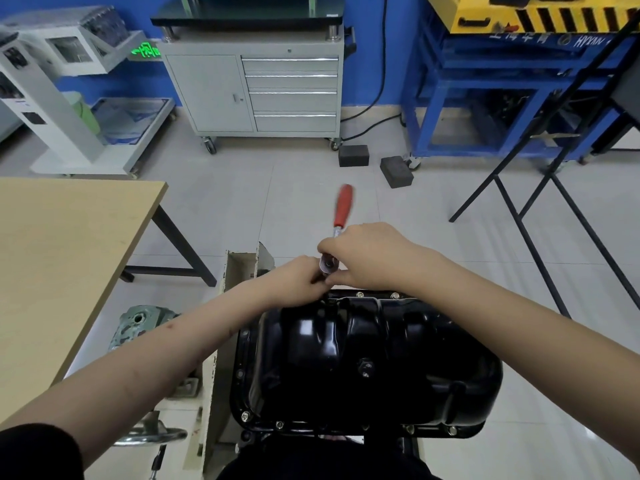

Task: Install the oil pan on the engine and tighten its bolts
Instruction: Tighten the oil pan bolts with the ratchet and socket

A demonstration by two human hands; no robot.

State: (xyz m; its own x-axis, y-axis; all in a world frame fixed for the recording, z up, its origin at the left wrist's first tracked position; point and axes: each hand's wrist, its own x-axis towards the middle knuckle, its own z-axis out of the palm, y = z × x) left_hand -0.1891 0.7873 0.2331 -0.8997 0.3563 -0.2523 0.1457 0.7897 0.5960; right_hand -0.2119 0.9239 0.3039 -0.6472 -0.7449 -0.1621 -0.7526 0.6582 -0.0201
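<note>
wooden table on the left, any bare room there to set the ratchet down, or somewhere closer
The wooden table shows a wide bare top, bordered by its right edge and the engine stand. The oil pan has no flat patch. Its far rim is crowded: the left hand and right hand both grip the ratchet there.

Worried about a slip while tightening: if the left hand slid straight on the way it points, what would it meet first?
The left hand points up-right at the ratchet head; it would meet that head and the right hand at once. Both already look in contact, though depth is unclear.
</note>
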